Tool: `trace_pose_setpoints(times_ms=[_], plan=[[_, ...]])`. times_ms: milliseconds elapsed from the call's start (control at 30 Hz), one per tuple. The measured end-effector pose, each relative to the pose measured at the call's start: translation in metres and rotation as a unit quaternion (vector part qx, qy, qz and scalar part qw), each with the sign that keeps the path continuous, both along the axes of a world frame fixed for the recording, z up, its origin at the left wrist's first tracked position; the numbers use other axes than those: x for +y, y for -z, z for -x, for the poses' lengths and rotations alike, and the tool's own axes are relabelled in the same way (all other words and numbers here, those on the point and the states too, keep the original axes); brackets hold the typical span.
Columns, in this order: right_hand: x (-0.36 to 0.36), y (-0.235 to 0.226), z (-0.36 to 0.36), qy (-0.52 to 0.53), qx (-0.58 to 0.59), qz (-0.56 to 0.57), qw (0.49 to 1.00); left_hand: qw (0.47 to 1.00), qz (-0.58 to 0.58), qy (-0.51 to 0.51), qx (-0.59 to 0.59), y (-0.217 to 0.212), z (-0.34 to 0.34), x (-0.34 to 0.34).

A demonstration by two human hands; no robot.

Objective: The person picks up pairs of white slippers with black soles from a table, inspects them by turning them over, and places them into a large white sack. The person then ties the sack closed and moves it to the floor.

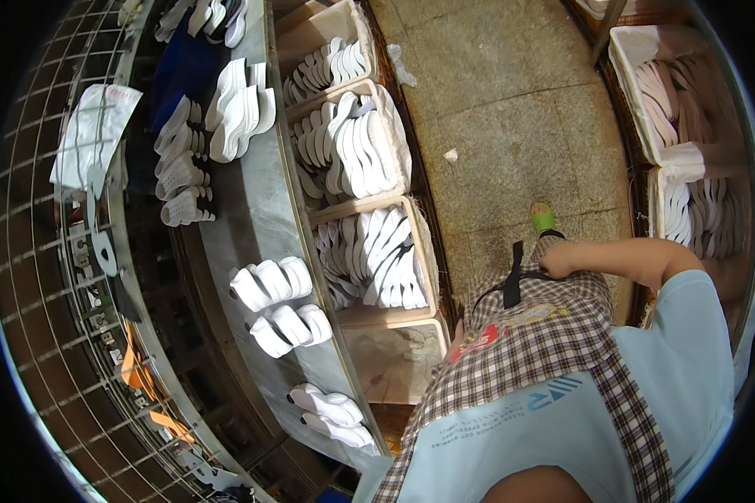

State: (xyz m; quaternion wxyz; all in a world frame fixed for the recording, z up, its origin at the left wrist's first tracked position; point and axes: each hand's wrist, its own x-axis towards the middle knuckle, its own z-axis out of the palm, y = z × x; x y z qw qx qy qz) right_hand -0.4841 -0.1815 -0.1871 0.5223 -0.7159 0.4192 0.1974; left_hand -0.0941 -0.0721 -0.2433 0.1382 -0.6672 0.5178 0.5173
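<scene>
My right hand [556, 260] rests against the front of the checked apron [520, 352] at my waist, next to a black strap [512, 281]. Its fingers are curled in, and what they grip, if anything, is hidden. Of my left hand [457, 332] only a sliver shows, between the apron and a bin's edge; the fingers cannot be made out. Nearest to it stands a pale bin [393, 356] with little in it. Beyond that, another bin [369, 317] holds several white shoe soles [390, 256] stacked on edge.
Left of the bins runs a grey metal bench [268, 197] bearing white slippers [273, 281] and white soles [242, 109]. A wire mesh [46, 251] lines the far left. More bins of soles [675, 159] stand at the right, across a stone floor [495, 109].
</scene>
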Motion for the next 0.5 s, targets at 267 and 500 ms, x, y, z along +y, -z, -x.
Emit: trace_pose_setpoints(times_ms=[267, 500], plan=[[-0.08, 0.031, 0.032, 0.047, 0.003, -0.034, 0.998, 0.992, 0.07, -0.09, -0.057, 0.003, 0.031, -0.128], [-0.24, 0.111, 0.049, 0.369, -0.027, 0.032, 0.929, 0.944, 0.02, -0.33, 0.016, 0.039, 0.056, -0.288]])
